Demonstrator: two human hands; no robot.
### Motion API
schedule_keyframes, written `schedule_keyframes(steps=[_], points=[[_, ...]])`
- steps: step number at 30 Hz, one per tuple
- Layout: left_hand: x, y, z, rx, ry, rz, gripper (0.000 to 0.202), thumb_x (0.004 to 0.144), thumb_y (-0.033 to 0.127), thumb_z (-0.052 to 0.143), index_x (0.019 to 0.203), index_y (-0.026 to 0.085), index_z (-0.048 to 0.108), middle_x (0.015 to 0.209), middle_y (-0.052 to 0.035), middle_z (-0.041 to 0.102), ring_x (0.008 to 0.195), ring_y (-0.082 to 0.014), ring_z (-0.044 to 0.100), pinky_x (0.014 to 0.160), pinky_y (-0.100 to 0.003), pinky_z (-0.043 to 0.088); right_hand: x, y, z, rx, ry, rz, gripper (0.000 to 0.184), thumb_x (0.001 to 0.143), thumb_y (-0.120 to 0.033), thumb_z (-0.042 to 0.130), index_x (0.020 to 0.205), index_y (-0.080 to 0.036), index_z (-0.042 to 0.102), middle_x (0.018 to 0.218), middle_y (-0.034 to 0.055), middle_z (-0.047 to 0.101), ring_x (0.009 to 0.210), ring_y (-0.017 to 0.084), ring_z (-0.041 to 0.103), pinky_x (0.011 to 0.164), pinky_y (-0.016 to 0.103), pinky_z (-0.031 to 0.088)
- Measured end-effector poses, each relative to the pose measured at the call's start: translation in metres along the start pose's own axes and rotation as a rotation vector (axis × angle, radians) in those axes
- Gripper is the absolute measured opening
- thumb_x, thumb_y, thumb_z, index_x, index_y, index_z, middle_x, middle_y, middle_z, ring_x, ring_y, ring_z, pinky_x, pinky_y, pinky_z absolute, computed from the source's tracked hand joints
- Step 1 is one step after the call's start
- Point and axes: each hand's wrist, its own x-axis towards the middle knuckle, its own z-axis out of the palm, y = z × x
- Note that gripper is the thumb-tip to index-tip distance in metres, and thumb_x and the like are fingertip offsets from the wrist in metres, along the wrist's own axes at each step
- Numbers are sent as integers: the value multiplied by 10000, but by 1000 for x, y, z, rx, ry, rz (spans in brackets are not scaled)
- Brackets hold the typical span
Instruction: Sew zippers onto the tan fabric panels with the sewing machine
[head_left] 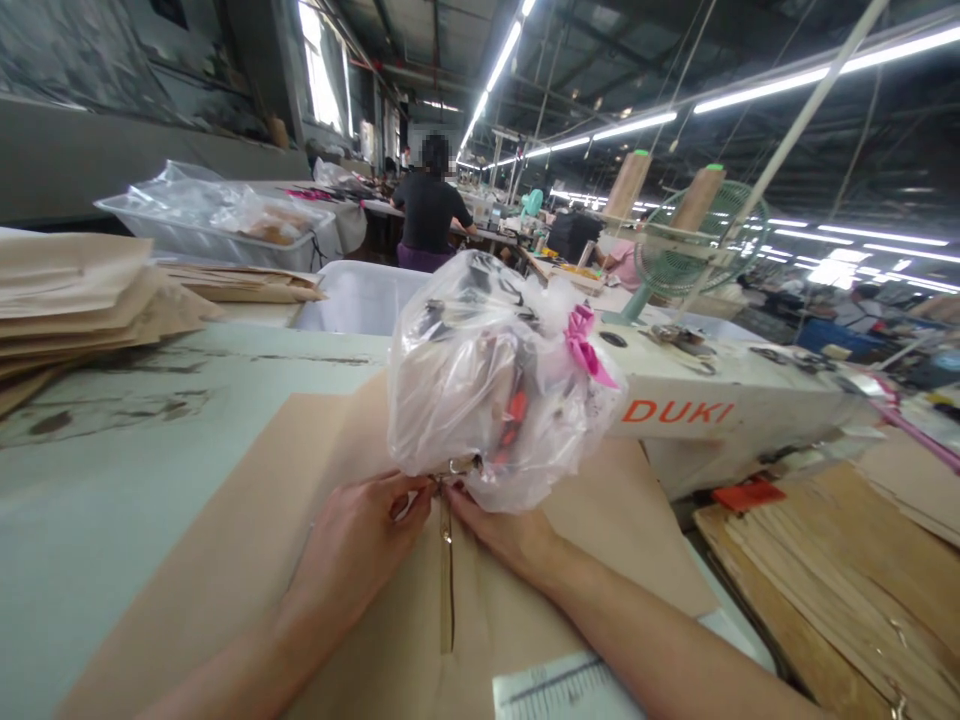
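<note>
Zip (448, 600) lies lengthwise on the tan cloth (255, 490), both hands at its far end.
The left hand (366, 528) arches, thumb and forefinger tips drawn together beside the zip; the right hand (504, 532) lies lower, palm down, fingers angled in from the other side, forearm slanting across the cloth. Whether either clamps the zip, I cannot tell. The bagged machine head (495, 380) sits just above the fingertips.
</note>
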Motion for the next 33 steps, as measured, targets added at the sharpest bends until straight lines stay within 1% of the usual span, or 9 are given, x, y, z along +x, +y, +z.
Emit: schedule_keyframes(steps=[5,8,11,15,17,23,27,29,33], points=[[-1,2,-1,40,-34,-20,328,890,344,469,893,231,777,627,8,672,637,-166,628,601,-226,370,2,5,4,-76,56,-90,394,891,-414,623,1260,-277,634,1167,44,708,1141,256,639,1074,405,453],[0,-2,2,57,-13,3,351,887,379,452,872,236,772,689,-11,702,647,-172,622,633,-242,387,3,6,4,-106,72,-141,420,906,-405,592,1303,-267,612,1167,46,712,1157,249,635,1069,380,460],[1,-6,6,52,3,13,362,883,399,441,906,252,771,799,-24,746,697,-181,649,660,-249,403,4,3,1,-132,39,-122,388,896,-368,601,1266,-257,644,1123,49,730,1121,242,657,1053,357,472],[2,-6,7,65,15,5,370,880,403,444,962,258,774,914,-31,775,766,-198,682,688,-258,417,4,-1,-2,-158,-12,-64,301,873,-355,632,1152,-263,699,1171,38,721,1161,250,641,1032,346,486],[2,-3,5,74,10,-1,371,884,396,446,980,254,775,937,-30,778,782,-198,684,703,-257,419,4,-1,-2,-153,-16,-42,279,865,-364,641,1109,-250,714,1163,45,725,1156,260,645,1015,348,495],[1,8,-3,123,-52,-39,360,899,383,458,1027,256,769,907,-27,762,830,-197,676,705,-250,394,5,-5,0,-131,-23,6,258,854,-346,642,1070,-229,720,1087,63,746,1043,263,691,962,357,515],[2,8,-4,155,-73,-64,376,889,468,477,996,252,765,753,2,706,679,-163,619,635,-245,364,5,-9,-2,-106,-6,42,265,856,-371,642,1060,-225,726,1104,71,741,1037,269,695,916,351,535],[2,7,-4,150,-69,-70,366,882,465,482,975,253,766,702,14,682,645,-157,605,613,-243,354,5,-10,-3,-88,-3,46,259,853,-377,648,1041,-219,730,1104,74,741,1036,270,695,906,347,538],[1,5,-2,91,-27,-72,327,860,394,497,975,258,772,794,4,738,729,-167,659,644,-232,379,3,-9,-5,-59,-6,32,193,860,-345,650,992,-228,728,1089,56,746,1019,244,698,901,317,535]])
